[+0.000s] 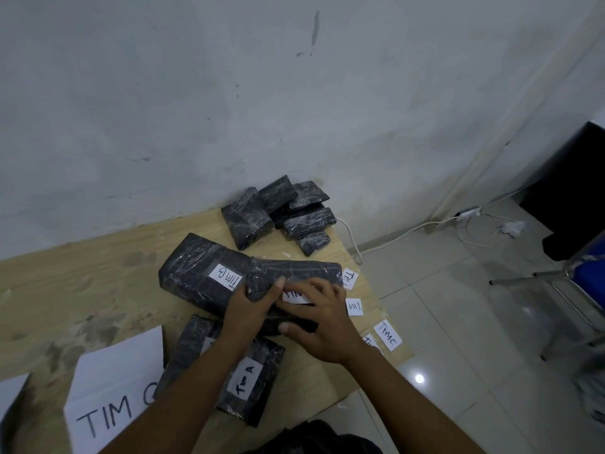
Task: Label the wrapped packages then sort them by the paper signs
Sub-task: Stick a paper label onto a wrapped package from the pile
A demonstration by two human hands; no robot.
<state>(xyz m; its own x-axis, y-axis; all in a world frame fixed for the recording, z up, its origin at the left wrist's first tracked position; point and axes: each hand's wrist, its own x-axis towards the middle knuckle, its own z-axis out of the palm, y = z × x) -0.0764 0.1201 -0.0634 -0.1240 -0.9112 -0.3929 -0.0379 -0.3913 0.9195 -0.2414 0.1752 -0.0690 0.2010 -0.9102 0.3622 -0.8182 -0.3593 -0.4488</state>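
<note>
A black wrapped package (294,273) lies in the middle of the wooden table (82,283). My left hand (248,309) grips its near left end. My right hand (317,322) presses a white label (294,295) flat onto its top, with the thumb round the near edge. Left of it lies a package labelled TIM B (199,276). Under my forearms lies a package labelled TIM A (248,381), beside another package (186,348) whose label is hidden. A pile of unlabelled packages (278,214) sits at the far edge by the wall.
Several loose white labels (355,306) lie along the table's right edge, one reading TIM C (388,334). A paper sign TIM C (111,398) lies near left, another sheet (11,391) beside it. White cables (409,229) and a chair (582,273) are on the tiled floor at right.
</note>
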